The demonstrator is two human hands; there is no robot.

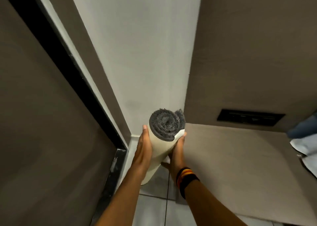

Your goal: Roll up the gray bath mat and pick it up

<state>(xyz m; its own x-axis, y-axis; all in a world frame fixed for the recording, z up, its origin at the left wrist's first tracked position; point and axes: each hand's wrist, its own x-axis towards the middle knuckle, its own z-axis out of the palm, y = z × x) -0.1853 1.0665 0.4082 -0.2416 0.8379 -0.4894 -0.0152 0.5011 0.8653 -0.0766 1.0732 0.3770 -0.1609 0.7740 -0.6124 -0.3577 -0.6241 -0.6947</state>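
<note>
Free room and obstacles around the held roll. The rolled bath mat (162, 145) stands upright between the left hand (143, 152) and the right hand (178, 152), clear of the tiled floor (154, 208). Directly behind the roll the white wall (137, 54) closes the way forward. To the left, the dark door frame (68, 67) and the brown panel (42, 122) bound a narrow corner. To the right, a brown ledge (231, 165) lies just beside the right hand and limits sideways passage; its top surface is open up to the cloths (305, 140) at the far right edge. Open room remains above the roll and toward the viewer, along the forearms.
</note>
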